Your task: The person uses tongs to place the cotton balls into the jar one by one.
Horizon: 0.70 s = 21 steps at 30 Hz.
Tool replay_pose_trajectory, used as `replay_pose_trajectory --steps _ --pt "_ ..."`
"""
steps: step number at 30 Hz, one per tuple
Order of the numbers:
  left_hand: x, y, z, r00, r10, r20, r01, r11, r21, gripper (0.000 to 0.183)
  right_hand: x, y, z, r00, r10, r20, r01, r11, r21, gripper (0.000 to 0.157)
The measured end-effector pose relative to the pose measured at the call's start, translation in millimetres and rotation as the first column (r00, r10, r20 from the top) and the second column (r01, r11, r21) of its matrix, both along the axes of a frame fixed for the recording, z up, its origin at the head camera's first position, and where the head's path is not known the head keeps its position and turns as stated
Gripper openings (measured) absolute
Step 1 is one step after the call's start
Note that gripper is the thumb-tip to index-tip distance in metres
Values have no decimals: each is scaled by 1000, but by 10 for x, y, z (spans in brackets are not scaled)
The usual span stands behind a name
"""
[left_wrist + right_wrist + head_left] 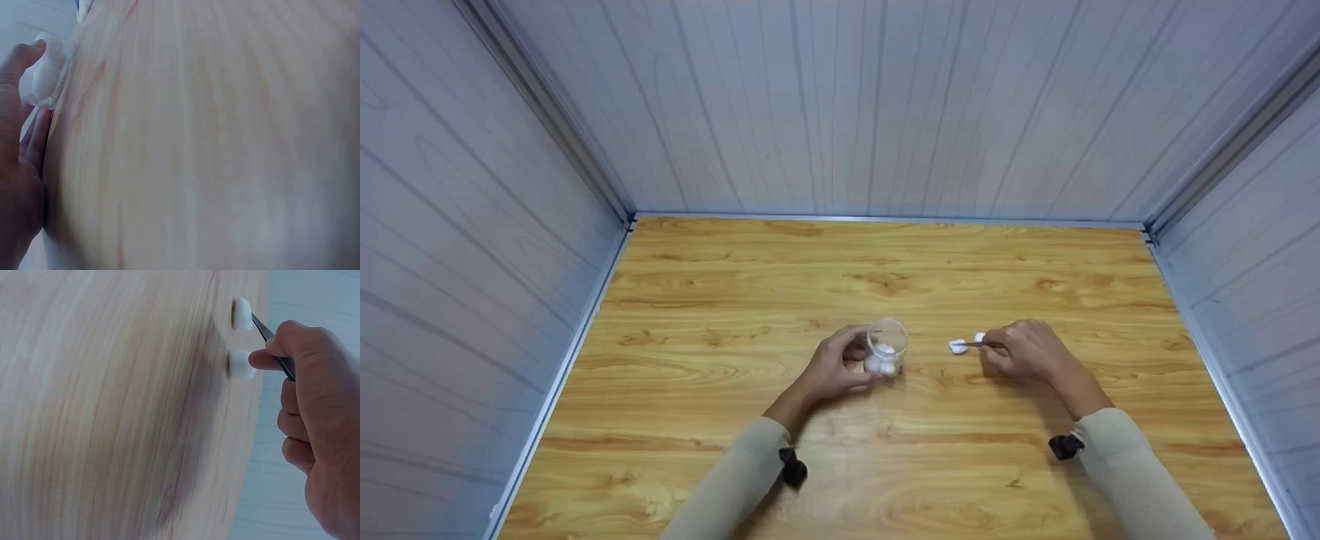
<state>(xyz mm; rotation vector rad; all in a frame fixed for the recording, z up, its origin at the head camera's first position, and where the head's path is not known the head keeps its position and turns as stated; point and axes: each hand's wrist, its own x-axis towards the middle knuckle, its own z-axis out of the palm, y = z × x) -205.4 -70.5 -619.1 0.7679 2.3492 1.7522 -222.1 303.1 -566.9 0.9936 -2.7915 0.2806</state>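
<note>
My left hand (pixel 834 364) holds a clear cup (pixel 888 330) from its left side, thumb and fingers around it. Several white cotton balls (pixel 885 361) lie in the bottom of the cup; the left wrist view shows a few of them (pixel 48 73) through its wall. My right hand (pixel 1029 350) pinches dark metal tweezers (pixel 262 328) between thumb and forefinger, the other fingers curled in. The tweezers' tips are at a cotton ball (pixel 957 346) on the table. A second cotton ball (pixel 241 364) sits close by the right fingertips, partly hidden by the hand in the head view.
The wood-grain table (pixel 780 285) is enclosed by pale panels at the back (pixel 840 112), left (pixel 472 262) and right (pixel 1252 247), with metal strips along the edges. Dark wrist devices (pixel 793 469) sit at both sleeve cuffs.
</note>
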Motion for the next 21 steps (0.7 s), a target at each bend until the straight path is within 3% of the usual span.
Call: replay_pose_trajectory --steps 5,15,21 --pt "-18 -22 -36 1000 0 -12 0 1000 -7 70 9 2 -37 1000 8 -24 -8 1000 -18 7" --pt "-14 -31 -41 999 -1 -44 -1 999 -46 69 36 -4 -5 999 -29 13 30 1000 -10 11" --pt "-9 -35 -30 1000 -10 -17 9 999 -32 69 18 0 64 999 -24 21 25 999 -42 9"
